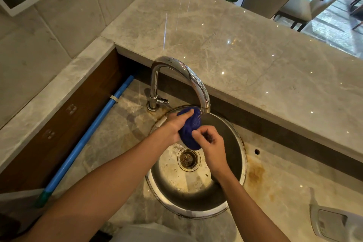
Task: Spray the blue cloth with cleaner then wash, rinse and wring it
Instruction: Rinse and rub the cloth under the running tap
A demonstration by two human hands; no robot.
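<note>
The faucet [182, 76] is mirror-bright chrome. The round sink [238, 143] is dull stainless steel, stained and rusty about the rim. The countertop [245, 61], at twelve o'clock from it, is glossy veined marble. The blue cloth [189, 129] looks fuzzy and wet.

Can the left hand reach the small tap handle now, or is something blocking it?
Probably yes. The left hand is close to the tap handle with nothing between, but it must first release the cloth.

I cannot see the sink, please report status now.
Left hand and right hand both grip blue cloth, bunched under faucet. Nothing in the way.
</note>
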